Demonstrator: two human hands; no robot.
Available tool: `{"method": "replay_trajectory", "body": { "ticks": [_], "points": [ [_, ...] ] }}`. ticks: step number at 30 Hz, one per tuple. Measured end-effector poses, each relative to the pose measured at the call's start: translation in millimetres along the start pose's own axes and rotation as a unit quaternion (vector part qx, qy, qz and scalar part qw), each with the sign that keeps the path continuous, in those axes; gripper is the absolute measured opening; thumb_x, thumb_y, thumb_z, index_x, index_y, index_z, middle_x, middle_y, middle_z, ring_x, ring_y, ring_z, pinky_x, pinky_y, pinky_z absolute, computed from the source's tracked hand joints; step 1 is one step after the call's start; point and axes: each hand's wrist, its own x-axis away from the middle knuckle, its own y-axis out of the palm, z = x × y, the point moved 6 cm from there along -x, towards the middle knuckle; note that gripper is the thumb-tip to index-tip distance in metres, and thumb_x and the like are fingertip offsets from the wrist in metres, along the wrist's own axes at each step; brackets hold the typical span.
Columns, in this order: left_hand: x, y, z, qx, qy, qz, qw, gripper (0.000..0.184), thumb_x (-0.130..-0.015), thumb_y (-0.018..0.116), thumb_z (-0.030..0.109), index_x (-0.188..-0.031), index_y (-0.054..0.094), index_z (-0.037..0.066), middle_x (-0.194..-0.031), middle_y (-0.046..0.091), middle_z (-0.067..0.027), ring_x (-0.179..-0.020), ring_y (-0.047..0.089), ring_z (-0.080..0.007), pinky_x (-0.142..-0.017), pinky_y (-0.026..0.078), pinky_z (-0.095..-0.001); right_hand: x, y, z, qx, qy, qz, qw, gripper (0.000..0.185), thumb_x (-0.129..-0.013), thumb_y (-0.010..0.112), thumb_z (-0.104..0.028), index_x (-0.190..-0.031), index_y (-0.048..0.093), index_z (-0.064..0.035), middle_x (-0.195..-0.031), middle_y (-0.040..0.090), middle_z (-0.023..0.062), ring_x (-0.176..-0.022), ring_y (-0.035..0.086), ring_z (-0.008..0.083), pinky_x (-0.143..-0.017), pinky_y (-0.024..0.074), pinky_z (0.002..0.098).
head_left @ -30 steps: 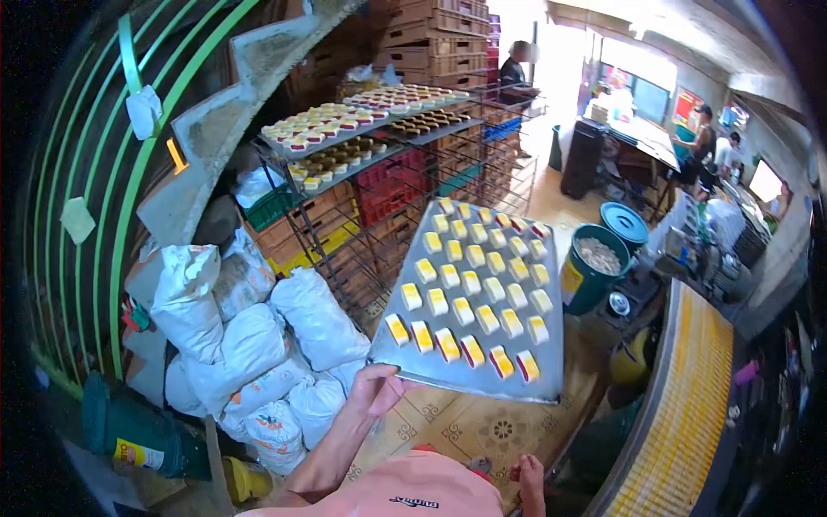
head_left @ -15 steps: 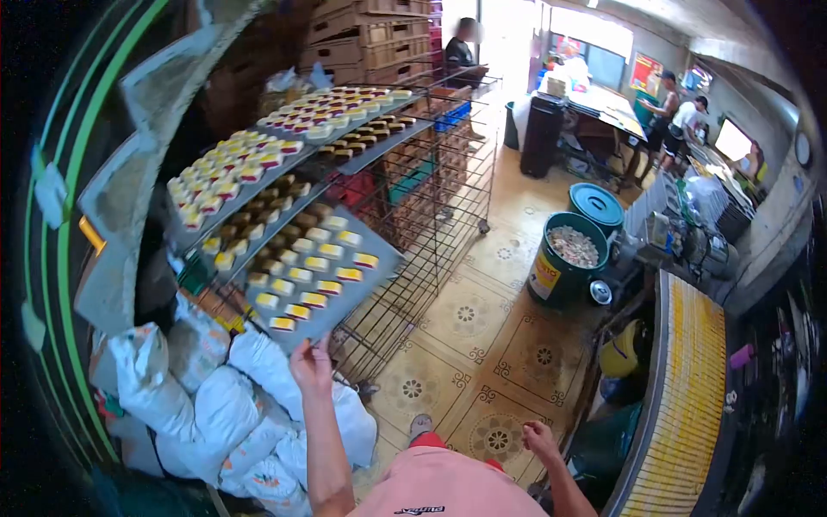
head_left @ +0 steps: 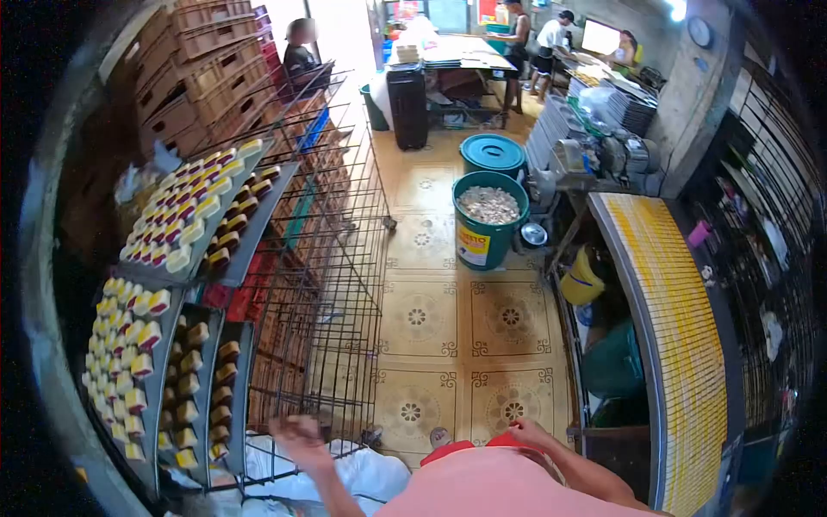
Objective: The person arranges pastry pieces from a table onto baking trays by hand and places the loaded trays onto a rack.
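Note:
My left hand [head_left: 299, 438] is over the near end of a wire rack [head_left: 338, 351], blurred, with its fingers loosely spread and nothing in them. Beside it at left, the rack holds grey trays [head_left: 245, 366] of small cake pieces [head_left: 138, 362], some topped yellow and dark red, others brown. My right hand [head_left: 527, 432] is by my red shorts [head_left: 491, 442], fingers curled in and apparently holding nothing. White sacks [head_left: 345, 472] lie below my left hand.
A green drum [head_left: 471, 237] of pale scraps and a lidded blue-green drum [head_left: 493, 153] stand ahead on the tiled floor [head_left: 419, 293]. A long tray of yellow-striped pieces [head_left: 668, 319] lines the right. Brown crates [head_left: 215, 77] rise at left. Several people are farther back.
My left hand has let go of the tray it held by the edge; that tray now sits in the rack. My view has turned left to right, and my right hand has drawn closer to my body.

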Motion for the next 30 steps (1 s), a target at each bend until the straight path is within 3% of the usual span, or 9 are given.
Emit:
{"method": "replay_trajectory", "body": {
  "ticks": [2, 3, 6, 9, 15, 18, 25, 27, 30],
  "points": [
    [9.1, -14.3, -81.8, -0.091, -0.221, 0.060, 0.969, 0.035, -0.100, 0.057, 0.038, -0.124, 0.052, 0.013, -0.093, 0.058, -0.0042, -0.079, 0.059, -0.0177, -0.072, 0.052, -0.0316, 3.4, 3.2, -2.5, -0.004, 0.013, -0.010, 1.000, 0.036, -0.089, 0.059, -0.026, -0.110, 0.070, 0.0014, -0.103, 0.073, 0.0200, -0.098, 0.070, 0.0301, -0.087, 0.0535, 0.0381],
    [15.0, -20.3, -131.8, -0.082, -0.298, -0.061, 0.949, 0.021, -0.101, 0.056, 0.034, -0.100, 0.057, 0.014, -0.085, 0.062, -0.0015, -0.074, 0.058, -0.0122, -0.066, 0.051, -0.0274, 5.8, 3.0, -2.8, 0.001, 0.018, 0.010, 1.000, 0.037, -0.089, 0.061, -0.026, -0.113, 0.069, 0.0010, -0.102, 0.073, 0.0191, -0.094, 0.070, 0.0268, -0.085, 0.0542, 0.0373],
    [78.8, 11.4, -196.0, -0.337, -0.436, -0.175, 0.816, 0.035, -0.097, 0.062, 0.024, -0.127, 0.055, 0.007, -0.105, 0.066, -0.0110, -0.097, 0.067, -0.0191, -0.081, 0.056, -0.0319, 10.2, 0.3, 11.3, -0.001, 0.035, 0.053, 0.998, 0.038, -0.089, 0.062, -0.024, -0.117, 0.068, 0.0015, -0.099, 0.073, 0.0187, -0.089, 0.070, 0.0238, -0.081, 0.0553, 0.0364],
    [112.2, 20.2, -262.5, -0.453, -0.395, -0.395, 0.695, 0.048, -0.098, 0.062, 0.027, -0.138, 0.050, 0.004, -0.116, 0.065, -0.0161, -0.104, 0.067, -0.0245, -0.086, 0.056, -0.0366, 24.1, -9.0, 36.8, -0.048, 0.038, 0.121, 0.991, 0.035, -0.090, 0.062, -0.022, -0.113, 0.068, 0.0027, -0.094, 0.073, 0.0180, -0.085, 0.070, 0.0230, -0.076, 0.0559, 0.0350],
    [168.6, 80.6, -298.2, -0.573, -0.230, -0.638, 0.460, 0.053, -0.098, 0.060, 0.032, -0.138, 0.052, -0.001, -0.124, 0.065, -0.0253, -0.109, 0.066, -0.0366, -0.094, 0.053, -0.0437, 59.5, 23.2, 180.1, -0.111, 0.036, 0.239, 0.964, 0.019, -0.093, 0.060, -0.016, -0.098, 0.067, 0.0005, -0.076, 0.067, 0.0066, -0.062, 0.063, 0.0137, -0.056, 0.0519, 0.0297],
    [193.6, 105.5, -302.5, -0.634, -0.198, -0.661, 0.350, 0.054, -0.099, 0.057, 0.035, -0.141, 0.050, 0.002, -0.124, 0.065, -0.0248, -0.114, 0.064, -0.0386, -0.097, 0.051, -0.0454, 107.1, 46.3, 222.9, -0.259, 0.224, 0.181, 0.922, 0.018, -0.095, 0.059, -0.016, -0.100, 0.067, -0.0013, -0.075, 0.066, 0.0088, -0.056, 0.062, 0.0167, -0.050, 0.0507, 0.0318],
    [271.5, 87.7, -349.5, -0.597, -0.268, -0.705, 0.273, 0.055, -0.099, 0.057, 0.038, -0.146, 0.046, 0.012, -0.124, 0.066, -0.0212, -0.116, 0.063, -0.0373, -0.097, 0.050, -0.0471, 180.2, 134.1, 325.8, -0.413, 0.351, 0.218, 0.812, 0.015, -0.093, 0.058, -0.014, -0.098, 0.065, -0.0023, -0.068, 0.064, 0.0119, -0.050, 0.061, 0.0205, -0.042, 0.0493, 0.0356],
    [296.0, 77.6, -360.1, -0.569, -0.255, -0.762, 0.176, 0.055, -0.098, 0.056, 0.038, -0.146, 0.046, 0.012, -0.126, 0.065, -0.0211, -0.117, 0.063, -0.0384, -0.098, 0.051, -0.0470, 197.1, 146.1, 333.3, -0.449, 0.348, 0.239, 0.788, 0.014, -0.094, 0.057, -0.013, -0.102, 0.062, -0.0025, -0.067, 0.063, 0.0121, -0.049, 0.060, 0.0213, -0.042, 0.0507, 0.0359],
    [308.8, 82.8, -365.4, -0.535, -0.299, -0.770, 0.179, 0.058, -0.098, 0.057, 0.039, -0.147, 0.044, 0.011, -0.131, 0.062, -0.0221, -0.119, 0.062, -0.0395, -0.100, 0.050, -0.0464, 189.2, 197.9, 388.9, -0.500, 0.368, 0.257, 0.740, 0.016, -0.096, 0.056, -0.014, -0.107, 0.060, -0.0033, -0.067, 0.063, 0.0125, -0.049, 0.061, 0.0224, -0.042, 0.0527, 0.0367]
  ]
}}
